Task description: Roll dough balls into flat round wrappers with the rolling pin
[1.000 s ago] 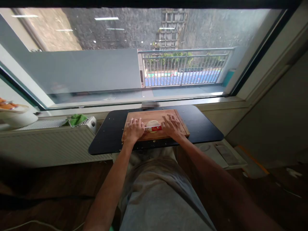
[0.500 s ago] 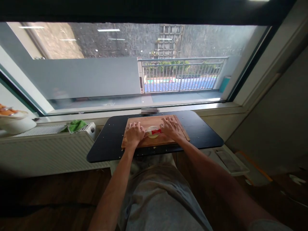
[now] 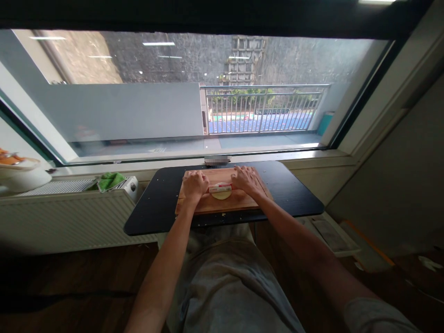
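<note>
Head view forward-down over hands (image 3: 195, 186) (image 3: 244, 179)

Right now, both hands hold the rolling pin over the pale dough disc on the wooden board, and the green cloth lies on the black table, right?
No: the head view shows the green cloth on the white radiator, not the black table. Left hand and right hand do hold the rolling pin over the pale dough disc on the wooden board.
</note>
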A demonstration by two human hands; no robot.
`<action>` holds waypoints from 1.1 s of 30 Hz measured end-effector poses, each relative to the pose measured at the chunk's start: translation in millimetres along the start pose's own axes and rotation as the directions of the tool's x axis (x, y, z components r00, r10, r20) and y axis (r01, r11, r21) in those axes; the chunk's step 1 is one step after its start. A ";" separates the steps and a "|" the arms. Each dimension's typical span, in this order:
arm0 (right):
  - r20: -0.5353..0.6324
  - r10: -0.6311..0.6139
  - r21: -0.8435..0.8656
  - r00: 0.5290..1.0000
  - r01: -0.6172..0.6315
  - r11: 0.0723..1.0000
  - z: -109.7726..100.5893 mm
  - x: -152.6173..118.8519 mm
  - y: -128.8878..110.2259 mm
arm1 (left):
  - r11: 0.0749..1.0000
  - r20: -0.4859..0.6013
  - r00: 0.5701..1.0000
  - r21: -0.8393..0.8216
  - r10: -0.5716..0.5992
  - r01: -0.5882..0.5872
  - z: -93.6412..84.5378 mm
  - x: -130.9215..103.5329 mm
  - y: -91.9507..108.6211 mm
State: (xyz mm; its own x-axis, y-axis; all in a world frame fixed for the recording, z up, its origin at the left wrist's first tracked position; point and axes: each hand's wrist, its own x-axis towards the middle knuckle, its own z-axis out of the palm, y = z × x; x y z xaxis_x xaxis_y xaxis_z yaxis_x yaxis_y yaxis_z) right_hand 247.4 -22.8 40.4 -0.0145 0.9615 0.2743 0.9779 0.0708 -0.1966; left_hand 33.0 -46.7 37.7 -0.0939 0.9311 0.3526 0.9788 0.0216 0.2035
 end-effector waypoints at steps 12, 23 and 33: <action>-0.045 -0.014 0.078 0.999 0.017 0.997 6.1 35.7 5.3 | 0.997 0.036 0.996 0.016 0.077 -0.078 5.5 34.1 -5.2; 0.030 -0.022 0.057 0.999 0.020 0.998 5.9 37.0 3.9 | 0.997 0.140 0.988 0.048 0.059 -0.066 19.2 50.3 -13.1; 0.213 0.043 0.028 0.976 -0.050 0.998 4.3 25.0 3.9 | 0.997 0.330 0.944 0.072 -0.033 0.009 12.1 33.4 -10.5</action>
State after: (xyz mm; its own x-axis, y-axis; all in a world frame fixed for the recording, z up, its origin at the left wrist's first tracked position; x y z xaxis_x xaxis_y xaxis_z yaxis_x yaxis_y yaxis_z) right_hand 250.0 2.7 42.4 -0.0162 0.9981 0.0592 0.9711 0.0298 -0.2368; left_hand 21.8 -11.4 36.3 -0.0604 0.9979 0.0249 0.9884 0.0563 0.1407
